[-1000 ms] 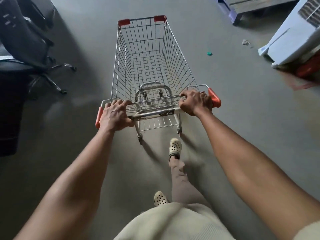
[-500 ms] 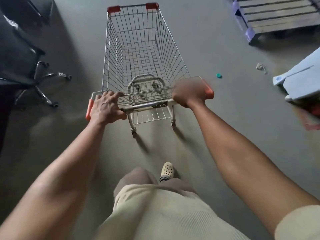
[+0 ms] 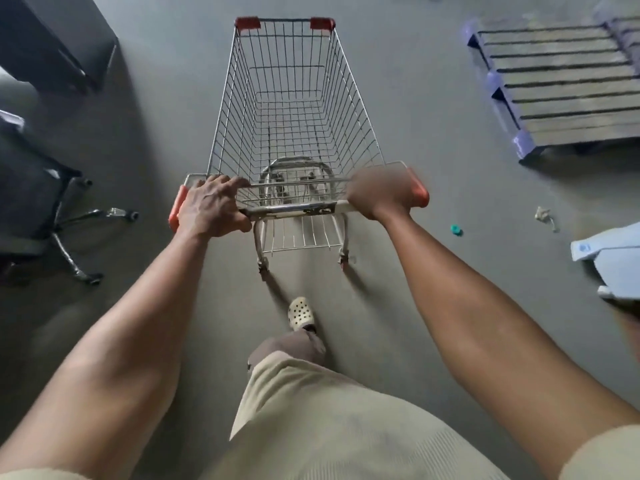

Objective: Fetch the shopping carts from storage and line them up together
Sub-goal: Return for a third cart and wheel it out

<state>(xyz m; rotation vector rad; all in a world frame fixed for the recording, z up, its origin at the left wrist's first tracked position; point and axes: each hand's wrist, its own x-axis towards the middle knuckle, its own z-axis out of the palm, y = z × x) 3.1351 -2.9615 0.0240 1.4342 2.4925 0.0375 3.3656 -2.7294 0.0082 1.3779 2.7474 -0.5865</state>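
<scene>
Hands: our left hand (image 3: 211, 206) is curled over the handle (image 3: 294, 208) near its left end; our right hand (image 3: 379, 195), blurred, looks clenched round the right end.
Cart (image 3: 353, 109): straight ahead of us on open floor (image 3: 433, 140), basket empty.
Progress: we judge one cart fetched and in transit; no other carts or row in view, so lining up is left.
Materials: thin steel wire, basket tapering toward the far end; orange plastic caps (image 3: 247, 22); smooth grey floor.
Surroundings: slatted pallet (image 3: 561, 88) far right, wheeled chair (image 3: 38, 199) left.
</scene>
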